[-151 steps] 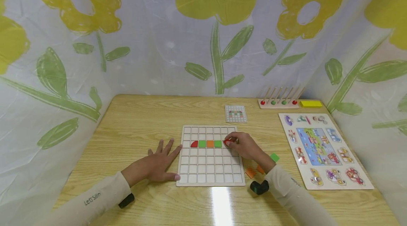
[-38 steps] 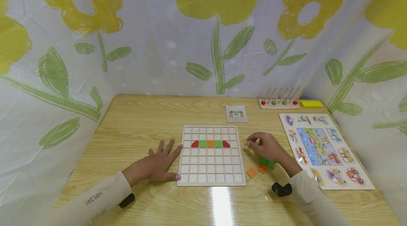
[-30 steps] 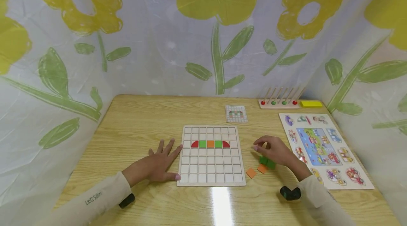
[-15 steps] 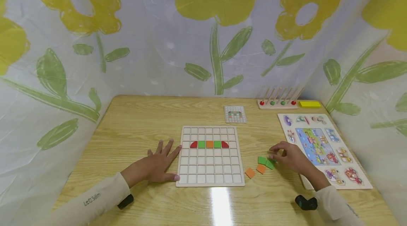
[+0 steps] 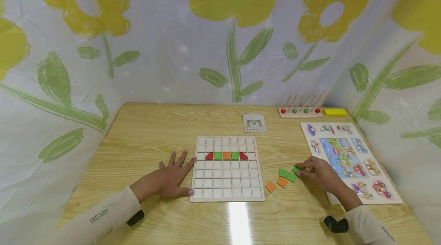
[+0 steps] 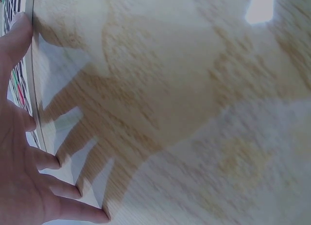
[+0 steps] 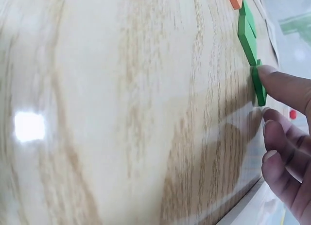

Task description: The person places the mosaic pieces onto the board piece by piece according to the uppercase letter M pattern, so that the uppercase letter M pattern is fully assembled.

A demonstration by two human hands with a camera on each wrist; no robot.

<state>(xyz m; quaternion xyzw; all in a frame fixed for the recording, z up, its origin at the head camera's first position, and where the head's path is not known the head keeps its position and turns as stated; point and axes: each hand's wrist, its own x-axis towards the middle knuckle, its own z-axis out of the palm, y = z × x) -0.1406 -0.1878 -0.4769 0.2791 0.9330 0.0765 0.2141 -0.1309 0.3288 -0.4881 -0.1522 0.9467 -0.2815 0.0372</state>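
Observation:
My left hand lies spread with straight fingers at the left edge of a wooden grid board. In the left wrist view its thumb touches the board's rim. A row on the board holds a red quarter-round tile, a green, an orange and a green square, and a second red quarter-round. Right of the board, my right hand pinches a green square tile between thumb and fingers, low at the table. Two more green tiles and two orange tiles lie beside it.
A small pattern card lies behind the board. At the back right stand a peg rack with red and green beads and a yellow block. A vehicle picture puzzle lies right, partly under my right forearm.
My right hand set the second red quarter-round into the row, drew back rightward to the loose tiles and took hold of a green one. The left hand stayed in place.

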